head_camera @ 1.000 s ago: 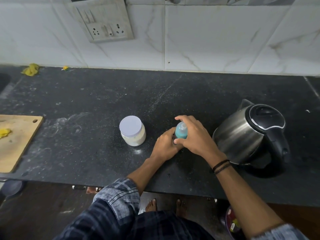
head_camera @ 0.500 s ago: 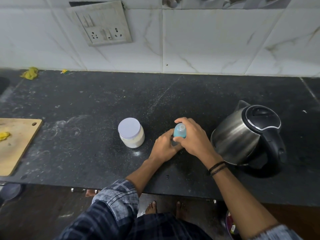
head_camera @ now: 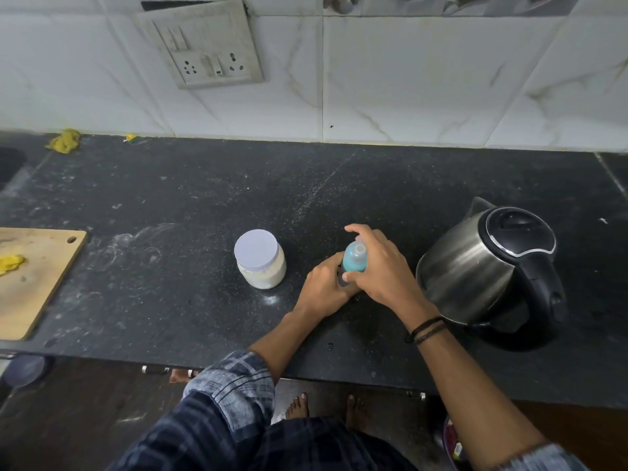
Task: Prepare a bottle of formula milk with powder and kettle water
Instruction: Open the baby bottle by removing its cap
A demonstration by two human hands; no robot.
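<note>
A small baby bottle with a teal cap (head_camera: 355, 258) stands on the black counter (head_camera: 190, 205), mostly hidden by my hands. My left hand (head_camera: 324, 288) wraps the bottle's lower body. My right hand (head_camera: 382, 266) curls over the cap from the right, fingers around its top. Left of the bottle stands a clear jar of whitish powder (head_camera: 260, 263) with a pale lilac lid on. To the right sits a steel kettle (head_camera: 489, 266) with a black lid and handle, lid down, spout facing the wall.
A wooden chopping board (head_camera: 37, 283) with a yellow scrap lies at the counter's left edge. Yellow scraps (head_camera: 64, 141) lie by the tiled wall. A socket panel (head_camera: 204, 45) is on the wall. The counter's front edge runs just below my wrists.
Both hands stay on the bottle in the same spot. The grip of my right hand on the cap has shifted slightly; the view has tilted a little upward.
</note>
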